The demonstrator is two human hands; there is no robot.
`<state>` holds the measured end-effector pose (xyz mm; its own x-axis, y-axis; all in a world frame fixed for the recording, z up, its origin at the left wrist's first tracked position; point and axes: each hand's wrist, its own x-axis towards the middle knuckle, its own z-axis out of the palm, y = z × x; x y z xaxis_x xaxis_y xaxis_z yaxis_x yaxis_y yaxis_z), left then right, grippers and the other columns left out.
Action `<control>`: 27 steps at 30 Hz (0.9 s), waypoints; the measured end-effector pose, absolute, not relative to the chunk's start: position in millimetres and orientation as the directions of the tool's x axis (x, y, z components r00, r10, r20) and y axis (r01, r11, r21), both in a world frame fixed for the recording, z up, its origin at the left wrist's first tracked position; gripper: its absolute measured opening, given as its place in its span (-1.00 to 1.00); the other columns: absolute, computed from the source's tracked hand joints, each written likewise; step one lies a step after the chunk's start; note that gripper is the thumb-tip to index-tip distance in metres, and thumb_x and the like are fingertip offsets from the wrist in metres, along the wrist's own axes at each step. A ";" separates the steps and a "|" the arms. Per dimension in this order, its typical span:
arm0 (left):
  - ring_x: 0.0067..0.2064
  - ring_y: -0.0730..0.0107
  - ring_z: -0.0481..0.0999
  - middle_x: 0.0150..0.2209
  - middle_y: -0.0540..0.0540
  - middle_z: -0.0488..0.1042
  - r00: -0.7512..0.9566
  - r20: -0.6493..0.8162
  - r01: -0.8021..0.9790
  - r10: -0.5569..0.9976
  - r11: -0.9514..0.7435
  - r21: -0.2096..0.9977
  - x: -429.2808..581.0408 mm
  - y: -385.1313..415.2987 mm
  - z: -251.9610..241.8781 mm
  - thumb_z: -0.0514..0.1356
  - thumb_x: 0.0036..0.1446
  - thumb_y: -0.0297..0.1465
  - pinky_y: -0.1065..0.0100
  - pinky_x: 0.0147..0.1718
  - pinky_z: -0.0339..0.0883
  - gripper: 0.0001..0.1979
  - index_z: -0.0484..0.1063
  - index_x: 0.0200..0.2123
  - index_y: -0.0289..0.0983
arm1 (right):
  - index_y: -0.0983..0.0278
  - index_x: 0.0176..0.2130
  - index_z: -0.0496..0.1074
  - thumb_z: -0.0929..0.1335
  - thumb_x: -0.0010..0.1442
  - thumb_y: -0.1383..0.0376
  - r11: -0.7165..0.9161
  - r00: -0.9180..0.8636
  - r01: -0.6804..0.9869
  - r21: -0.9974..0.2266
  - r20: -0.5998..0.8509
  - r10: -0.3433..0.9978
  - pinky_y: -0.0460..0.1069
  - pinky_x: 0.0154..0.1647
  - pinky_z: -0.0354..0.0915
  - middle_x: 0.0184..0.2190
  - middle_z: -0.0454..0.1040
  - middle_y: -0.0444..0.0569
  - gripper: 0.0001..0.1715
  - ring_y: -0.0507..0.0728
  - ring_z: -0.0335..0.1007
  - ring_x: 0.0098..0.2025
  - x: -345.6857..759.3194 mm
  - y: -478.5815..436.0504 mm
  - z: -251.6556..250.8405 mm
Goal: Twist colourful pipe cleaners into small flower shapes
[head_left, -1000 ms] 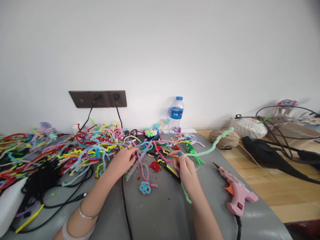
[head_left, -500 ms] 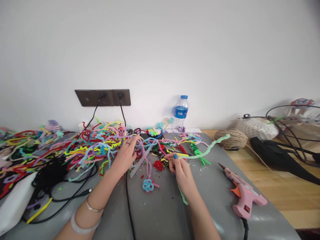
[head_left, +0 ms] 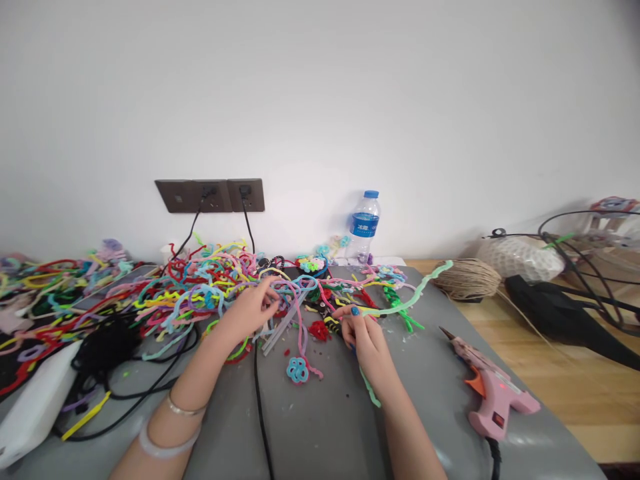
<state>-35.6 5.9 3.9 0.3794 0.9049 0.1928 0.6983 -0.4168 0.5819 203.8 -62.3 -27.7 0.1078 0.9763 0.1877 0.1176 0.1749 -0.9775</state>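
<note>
My right hand (head_left: 365, 337) pinches a light green pipe cleaner (head_left: 407, 303). One end of it rises toward the right, and its other end hangs below the palm. At the front of a tangled pile of pipe cleaners (head_left: 200, 287), my left hand (head_left: 253, 308) has its fingers curled in; what they hold, if anything, is hidden. Between the hands lie clear glue sticks (head_left: 280, 328), a blue pipe-cleaner flower (head_left: 297, 370) with a pink stem and a red curled piece (head_left: 319, 330).
A pink glue gun (head_left: 495, 387) lies at the right on the grey table cover (head_left: 320, 433). A water bottle (head_left: 365, 227) stands by the wall, near a twine ball (head_left: 467, 279). Black cable (head_left: 261, 413) runs down the middle. A white box-like object (head_left: 40, 407) sits at left.
My left hand has drawn slightly back toward me, and its outstretched fingers have curled. My right hand keeps hold of the green pipe cleaner. The view has shifted slightly.
</note>
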 end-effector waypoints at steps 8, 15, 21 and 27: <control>-0.31 0.30 0.50 -0.32 -0.03 0.52 0.357 0.220 0.731 0.908 -0.418 0.539 -29.6 13.0 -18.3 0.12 0.05 -0.62 0.30 -0.26 0.37 -0.31 0.10 0.26 -0.21 | 0.33 -0.32 0.39 0.11 0.30 -0.16 0.180 0.095 0.135 -0.974 0.193 0.977 -0.04 -0.54 -0.03 -0.66 0.08 -0.23 -0.34 0.02 -0.02 -0.60 204.5 -62.5 -28.5; -0.27 0.32 0.55 -0.32 -0.01 0.50 0.151 0.425 0.636 0.892 -0.417 0.649 -34.7 10.6 5.3 0.12 0.07 -0.56 0.26 -0.19 0.43 -0.54 0.25 0.07 -0.21 | 0.32 -0.32 0.37 0.11 0.29 -0.17 0.184 0.094 0.122 -0.975 0.196 0.976 -0.04 -0.56 -0.01 -0.70 0.05 -0.26 -0.34 0.02 -0.03 -0.64 205.4 -60.9 -26.5; -0.22 0.36 0.54 -0.30 -0.03 0.47 0.044 0.463 0.301 0.885 -0.454 0.839 -41.5 12.0 18.5 0.15 0.06 -0.49 0.35 -0.24 0.45 -0.61 0.26 0.00 -0.23 | 0.33 -0.33 0.38 0.13 0.27 -0.19 0.190 0.105 0.111 -0.975 0.202 0.974 -0.05 -0.56 0.00 -0.72 0.06 -0.26 -0.32 0.01 -0.01 -0.65 206.6 -60.3 -26.7; -0.15 0.33 0.55 -0.21 -0.08 0.49 0.024 0.505 0.249 0.863 -0.495 0.833 -49.6 16.0 21.3 0.12 -0.01 -0.56 0.30 -0.16 0.44 -0.53 0.28 0.03 -0.26 | 0.32 -0.34 0.40 0.17 0.25 -0.19 0.181 0.109 0.062 -0.981 0.187 0.976 -0.06 -0.59 0.02 -0.72 0.07 -0.26 -0.34 0.00 -0.01 -0.66 208.6 -60.1 -27.9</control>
